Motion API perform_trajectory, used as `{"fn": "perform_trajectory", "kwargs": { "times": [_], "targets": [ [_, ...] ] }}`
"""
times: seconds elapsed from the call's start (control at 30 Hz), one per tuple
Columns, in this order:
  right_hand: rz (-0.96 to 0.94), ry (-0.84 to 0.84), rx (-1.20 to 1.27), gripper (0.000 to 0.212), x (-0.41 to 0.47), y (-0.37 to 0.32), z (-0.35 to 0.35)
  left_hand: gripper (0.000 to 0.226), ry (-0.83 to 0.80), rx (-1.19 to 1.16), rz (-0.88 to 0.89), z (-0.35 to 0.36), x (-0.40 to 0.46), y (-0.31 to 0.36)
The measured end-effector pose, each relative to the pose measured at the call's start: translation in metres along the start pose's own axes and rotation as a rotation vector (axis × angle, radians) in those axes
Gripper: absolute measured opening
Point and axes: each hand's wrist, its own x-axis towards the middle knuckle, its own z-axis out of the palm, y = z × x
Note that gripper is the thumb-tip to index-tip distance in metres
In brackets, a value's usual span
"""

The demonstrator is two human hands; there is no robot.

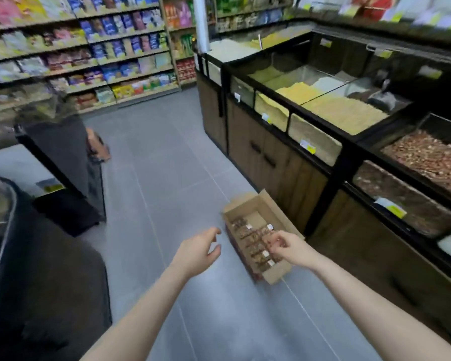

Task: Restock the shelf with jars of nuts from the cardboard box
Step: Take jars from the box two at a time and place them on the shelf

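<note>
An open cardboard box (250, 204) lies on the grey floor beside the bulk-food counter. Several jars of nuts (253, 241) with small white labels lie in rows inside it. My right hand (284, 247) hovers over the jars with its fingers curled, and they hide some of the jars. I cannot tell whether it grips one. My left hand (197, 252) is spread just left of the box, holding nothing. The frame is blurred.
A dark wooden counter (284, 162) with glass bins of grain and nuts (427, 157) runs along the right. A dark display stand (60, 152) and another dark unit (37, 269) stand on the left. Shelves of packaged goods (89, 53) line the back wall.
</note>
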Motion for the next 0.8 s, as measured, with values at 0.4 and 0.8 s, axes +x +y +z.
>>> {"fn": "perform_trajectory", "kwargs": {
  "times": [0.4,0.8],
  "targets": [
    [0.261,0.084,0.331,0.018,0.062,0.054,-0.057,0.033,-0.180,0.004,0.046,0.032,0.135,-0.016],
    [0.633,0.401,0.577,0.009,0.204,0.011,-0.016,0.032,-0.292,-0.005,0.105,-0.009,0.317,-0.179]
  ]
}}
